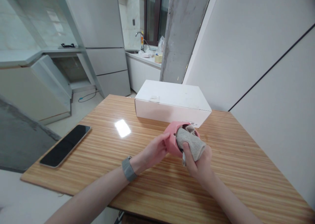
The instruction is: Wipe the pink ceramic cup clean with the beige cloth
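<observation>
The person stood at the near edge of a wooden table [103,171], both forearms stretched over it. The left hand [155,150] was closed around the side of a pink cup [172,142], which was tipped on its side above the tabletop with its mouth turned towards the right hand; held so, the inside lay open to reach. The right hand [200,165] was clenched on a grey cloth [190,142], the thumb pressing one end while the other end was pushed into the cup's opening. The cup sat near the middle of the table, just in front of a white box [172,102].

The cup looked smooth and matte, rounded, with small holes or marks near its rim; its material could not be told for certain. The cloth was soft and napped, like towelling, bunched into a thick roll. The tabletop showed a striped, glossy laminate grain, with a bright glare patch to the left of the hands. A grey watch band [128,168] circled the left wrist.

A dark, flat phone [66,145] lay face up near the table's left edge, well apart from the hands. The box, a shallow rectangular carton, sat at the far side against the wall.
</observation>
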### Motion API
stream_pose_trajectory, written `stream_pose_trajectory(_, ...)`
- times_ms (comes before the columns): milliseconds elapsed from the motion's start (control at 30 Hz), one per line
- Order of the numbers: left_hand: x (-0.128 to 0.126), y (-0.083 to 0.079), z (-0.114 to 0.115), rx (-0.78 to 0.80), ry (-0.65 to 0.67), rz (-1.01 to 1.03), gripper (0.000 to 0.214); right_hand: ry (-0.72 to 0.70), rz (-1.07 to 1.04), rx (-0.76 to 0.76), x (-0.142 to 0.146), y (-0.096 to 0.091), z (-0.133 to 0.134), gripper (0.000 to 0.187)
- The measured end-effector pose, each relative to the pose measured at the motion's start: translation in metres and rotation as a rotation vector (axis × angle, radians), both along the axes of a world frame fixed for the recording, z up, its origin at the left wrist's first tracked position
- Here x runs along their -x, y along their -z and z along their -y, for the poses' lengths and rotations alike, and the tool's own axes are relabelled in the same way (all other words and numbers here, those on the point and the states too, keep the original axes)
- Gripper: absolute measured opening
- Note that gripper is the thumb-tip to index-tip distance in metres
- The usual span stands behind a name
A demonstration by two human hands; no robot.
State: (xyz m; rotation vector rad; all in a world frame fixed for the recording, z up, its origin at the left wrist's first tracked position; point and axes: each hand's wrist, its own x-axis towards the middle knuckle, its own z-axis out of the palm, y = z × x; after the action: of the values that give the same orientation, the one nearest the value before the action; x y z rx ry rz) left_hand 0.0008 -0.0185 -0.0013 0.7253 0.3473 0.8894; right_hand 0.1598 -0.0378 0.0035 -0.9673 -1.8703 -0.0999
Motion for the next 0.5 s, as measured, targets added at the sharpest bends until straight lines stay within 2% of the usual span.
stream_pose_trajectory(100,-0.002,0.0,0.003,-0.041,0.005,0.006,0.049,0.015,-0.092,0.098,0.003,0.0,0.002,0.02)
stream_pose_trajectory(333,-0.004,0.01,0.003,0.007,0.017,0.015,0.048,0.056,-0.117,0.124,0.009,0.003,0.005,0.023)
stream_pose_trajectory(500,-0.003,0.011,0.003,-0.002,-0.092,-0.148,0.056,-0.036,-0.048,0.145,0.006,0.0,0.003,0.021)
